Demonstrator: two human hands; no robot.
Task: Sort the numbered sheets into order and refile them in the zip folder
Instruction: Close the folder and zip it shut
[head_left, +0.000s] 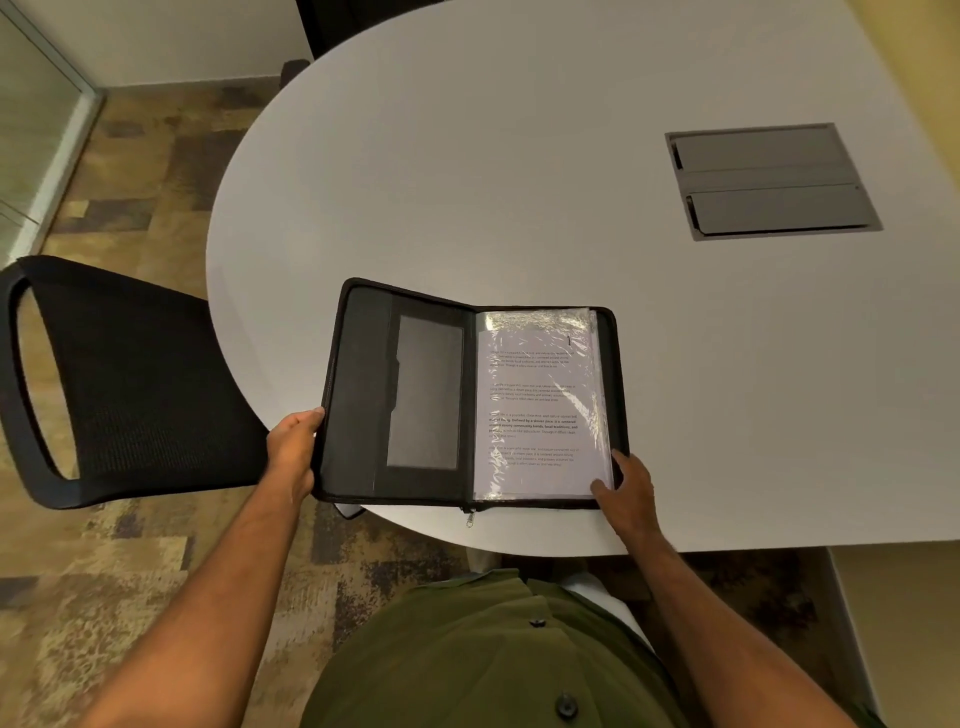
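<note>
Head view, looking down over a green shirt (483, 660) and two bare forearms. Far left of the left hand: black mesh chair (124, 384) on patterned carpet (130, 571). Left hand (293, 447) grips the outer left edge of the zip folder (358, 395), thumb curled over the rim, fingers hidden underneath the cover. Folder lies open between the two hands at the near edge of the white table (519, 156), left cover tilted up slightly and overhanging the table edge. Left inner panel is black with a clear window pocket (426, 395). Right half holds the numbered sheets (537, 410) in glossy plastic sleeves; top sheet shows printed text and a "1" near its upper right corner. Zipper pull (470, 518) dangles below the spine. Right hand (628, 493) rests at the lower right corner of the sheets, fingers loosely spread, fingertips touching the sleeve edges; not clear whether it pinches them. Beyond the right hand, well apart: grey cable hatch (769, 182) set in the table.
</note>
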